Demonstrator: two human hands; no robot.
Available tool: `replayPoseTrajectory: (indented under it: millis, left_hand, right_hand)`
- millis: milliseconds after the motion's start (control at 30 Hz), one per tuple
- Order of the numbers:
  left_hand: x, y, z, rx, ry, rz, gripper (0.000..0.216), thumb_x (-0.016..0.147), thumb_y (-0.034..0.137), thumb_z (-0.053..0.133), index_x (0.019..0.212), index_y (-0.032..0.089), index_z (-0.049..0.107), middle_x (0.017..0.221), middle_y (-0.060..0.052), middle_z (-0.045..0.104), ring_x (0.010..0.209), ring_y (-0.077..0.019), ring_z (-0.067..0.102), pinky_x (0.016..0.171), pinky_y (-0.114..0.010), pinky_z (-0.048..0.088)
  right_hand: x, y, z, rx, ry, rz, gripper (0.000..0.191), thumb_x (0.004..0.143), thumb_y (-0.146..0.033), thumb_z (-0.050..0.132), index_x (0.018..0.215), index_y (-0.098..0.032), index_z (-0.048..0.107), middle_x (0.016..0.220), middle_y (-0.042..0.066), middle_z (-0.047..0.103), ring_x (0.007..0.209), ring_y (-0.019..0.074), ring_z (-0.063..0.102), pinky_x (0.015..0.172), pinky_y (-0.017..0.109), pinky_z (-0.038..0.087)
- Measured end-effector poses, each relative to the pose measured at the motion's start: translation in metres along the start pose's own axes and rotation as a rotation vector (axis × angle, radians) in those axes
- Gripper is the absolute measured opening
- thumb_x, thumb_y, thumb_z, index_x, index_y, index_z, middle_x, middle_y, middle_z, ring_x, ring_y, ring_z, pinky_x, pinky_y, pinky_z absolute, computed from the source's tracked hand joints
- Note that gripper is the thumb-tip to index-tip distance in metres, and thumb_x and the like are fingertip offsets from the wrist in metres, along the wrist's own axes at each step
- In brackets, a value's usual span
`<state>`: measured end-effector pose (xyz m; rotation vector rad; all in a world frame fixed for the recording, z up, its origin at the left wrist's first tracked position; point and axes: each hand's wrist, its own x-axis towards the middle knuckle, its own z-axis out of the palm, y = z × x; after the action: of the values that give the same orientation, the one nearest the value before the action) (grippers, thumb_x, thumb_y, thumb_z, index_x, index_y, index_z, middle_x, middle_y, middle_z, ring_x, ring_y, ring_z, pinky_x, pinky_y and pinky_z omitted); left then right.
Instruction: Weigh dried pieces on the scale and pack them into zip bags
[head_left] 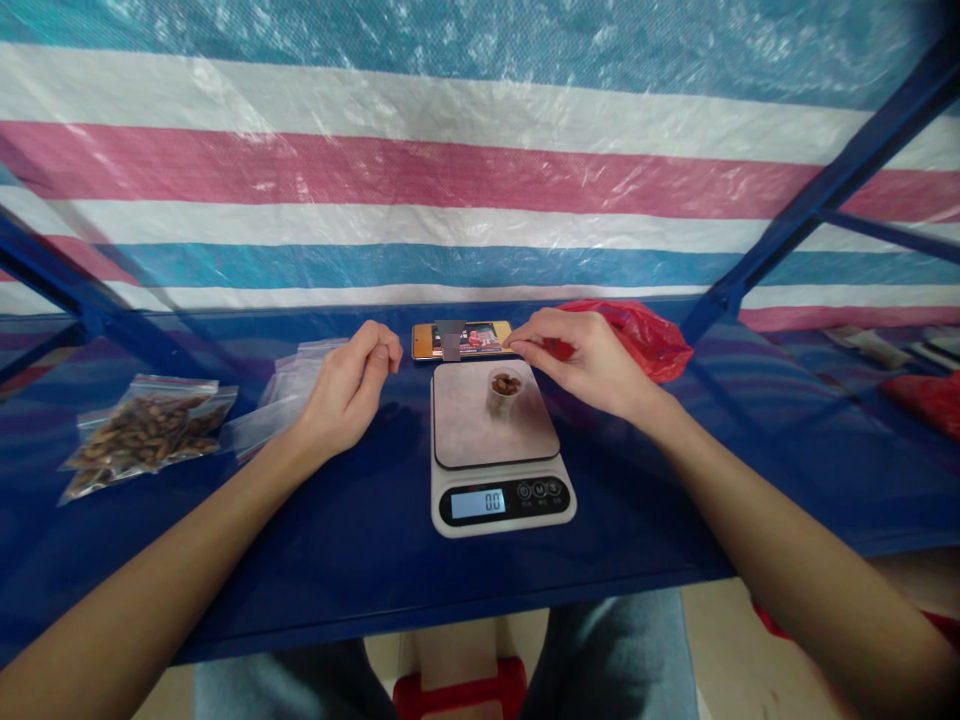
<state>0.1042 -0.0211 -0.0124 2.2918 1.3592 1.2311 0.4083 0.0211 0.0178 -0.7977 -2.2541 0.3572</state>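
My left hand [350, 385] is loosely curled, thumb against the fingers, beside some clear zip bags [289, 385]; nothing shows sticking out of it. My right hand [577, 355] has thumb and fingertips pinched together at the right end of a phone [469, 340] with a lit screen. Whatever may be between those fingertips is too small to make out. Between my hands stands a kitchen scale [457, 420], its display reading 0.0. A small cup [501, 402] filled with brown nut-like pieces [506, 384] stands upright on the scale's plate.
Left on the blue table [337, 580] lies a zip bag [150, 430] full of brown, elongated pieces. Behind my right hand is a crumpled red plastic bag [652, 340]. Blue metal braces [810, 210] slant at both sides, before a striped plastic sheet [450, 170].
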Motion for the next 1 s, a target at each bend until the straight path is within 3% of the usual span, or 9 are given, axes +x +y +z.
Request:
replayPoseTrajectory:
  millis: [167, 333, 533, 667, 733, 800, 900, 933, 1000]
  left_hand:
    - [0.0, 0.0, 0.0, -0.01, -0.017, -0.007, 0.026, 0.109, 0.031, 0.033, 0.09, 0.023, 0.049, 0.082, -0.001, 0.057, 0.073, -0.0163, 0.054, 0.07, -0.031, 0.044]
    - [-0.001, -0.002, 0.0, -0.024, -0.02, -0.011, 0.024, 0.109, 0.028, 0.033, 0.091, 0.023, 0.049, 0.084, -0.001, 0.057, 0.074, -0.0159, 0.053, 0.071, -0.031, 0.044]
    - [-0.001, -0.005, 0.002, -0.048, -0.047, 0.019, 0.023, 0.108, 0.025, 0.032, 0.091, 0.022, 0.047, 0.083, 0.001, 0.054, 0.073, -0.0153, 0.05, 0.071, -0.03, 0.041]
    - [0.002, -0.008, -0.001, -0.048, -0.042, 0.039, 0.024, 0.105, 0.018, 0.031, 0.085, 0.023, 0.043, 0.079, 0.002, 0.051, 0.07, -0.0152, 0.047, 0.07, -0.03, 0.038]
    - [0.003, -0.01, -0.004, -0.031, -0.024, 0.048, 0.023, 0.101, 0.016, 0.032, 0.082, 0.022, 0.043, 0.077, 0.001, 0.05, 0.069, -0.0157, 0.047, 0.069, -0.031, 0.037]
    - [0.005, -0.013, -0.009, -0.003, -0.004, 0.062, 0.023, 0.097, 0.015, 0.034, 0.078, 0.022, 0.044, 0.075, 0.001, 0.049, 0.069, -0.0161, 0.047, 0.069, -0.03, 0.036]
    - [0.006, -0.013, -0.014, 0.041, 0.022, 0.047, 0.023, 0.094, 0.017, 0.036, 0.073, 0.022, 0.043, 0.071, 0.001, 0.048, 0.068, -0.0162, 0.047, 0.069, -0.03, 0.036]
    - [0.006, -0.013, -0.015, 0.051, 0.03, 0.023, 0.023, 0.094, 0.019, 0.036, 0.072, 0.022, 0.044, 0.07, 0.001, 0.049, 0.067, -0.0161, 0.048, 0.069, -0.03, 0.036]
    - [0.006, -0.012, -0.015, 0.065, 0.048, -0.041, 0.023, 0.095, 0.024, 0.039, 0.075, 0.021, 0.051, 0.066, 0.002, 0.05, 0.063, -0.0156, 0.048, 0.066, -0.029, 0.036]
  right_hand:
    - [0.001, 0.0, -0.008, -0.032, 0.089, 0.021, 0.021, 0.101, -0.035, 0.064, 0.099, -0.021, 0.079, 0.09, 0.005, 0.077, 0.075, 0.0187, 0.065, 0.07, 0.032, 0.048]
    - [0.003, 0.004, -0.031, -0.052, 0.449, 0.138, 0.025, 0.101, -0.042, 0.063, 0.089, -0.022, 0.073, 0.074, 0.002, 0.068, 0.062, 0.0166, 0.056, 0.061, 0.032, 0.042]
    - [-0.001, 0.026, -0.049, -0.138, 0.575, 0.254, 0.059, 0.103, -0.055, 0.054, 0.054, -0.024, 0.043, 0.052, -0.002, 0.038, 0.05, 0.0136, 0.035, 0.055, 0.034, 0.029]
    - [-0.007, 0.048, -0.052, -0.147, 0.661, 0.421, 0.07, 0.1, -0.07, 0.049, 0.05, -0.028, 0.022, 0.05, -0.003, 0.021, 0.05, 0.0119, 0.02, 0.053, 0.034, 0.017]
    - [-0.01, 0.056, -0.053, -0.131, 0.703, 0.469, 0.068, 0.1, -0.071, 0.045, 0.051, -0.029, 0.025, 0.05, -0.003, 0.022, 0.05, 0.0129, 0.022, 0.053, 0.034, 0.018]
    - [-0.014, 0.061, -0.053, -0.125, 0.736, 0.473, 0.061, 0.102, -0.065, 0.042, 0.055, -0.027, 0.039, 0.052, -0.003, 0.03, 0.051, 0.0151, 0.03, 0.054, 0.034, 0.024]
    - [-0.02, 0.065, -0.051, -0.168, 0.751, 0.467, 0.035, 0.102, -0.044, 0.043, 0.092, -0.02, 0.066, 0.057, -0.004, 0.04, 0.053, 0.0188, 0.04, 0.058, 0.035, 0.032]
    - [-0.022, 0.066, -0.05, -0.184, 0.748, 0.473, 0.032, 0.099, -0.038, 0.043, 0.106, -0.018, 0.067, 0.057, -0.004, 0.041, 0.053, 0.0196, 0.041, 0.058, 0.035, 0.034]
    - [-0.026, 0.068, -0.049, -0.205, 0.736, 0.49, 0.035, 0.095, -0.029, 0.042, 0.115, -0.016, 0.068, 0.056, -0.004, 0.041, 0.051, 0.0205, 0.041, 0.059, 0.035, 0.035]
